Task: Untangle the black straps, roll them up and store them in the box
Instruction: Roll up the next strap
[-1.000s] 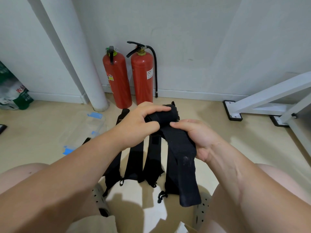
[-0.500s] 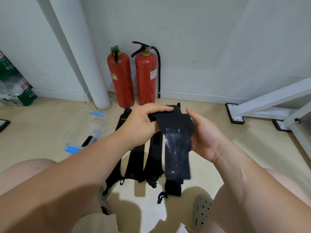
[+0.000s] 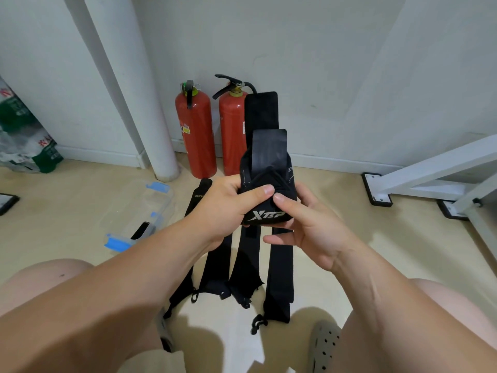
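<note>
A partly rolled black strap (image 3: 266,168) with white lettering is held up in front of me. Two flat ends of it stick upward. My left hand (image 3: 228,208) grips the roll from the left, thumb across its front. My right hand (image 3: 304,224) pinches its right side with thumb and forefinger; the other fingers curl beneath. Several more black straps (image 3: 247,267) lie side by side on the floor under my hands. A clear plastic box (image 3: 139,214) with blue clips lies on the floor to the left, a dark item inside it.
Two red fire extinguishers (image 3: 196,133) stand against the wall ahead. A white pipe (image 3: 139,103) rises at the left, a printed bag (image 3: 24,135) leans far left, and a white metal frame (image 3: 430,173) stands at the right. My knees and a grey clog (image 3: 322,345) flank the straps.
The strap's loose tail, which hung down below my hands, now stands flipped upward. My right hand has moved from beside the strap to a pinch on the roll's front.
</note>
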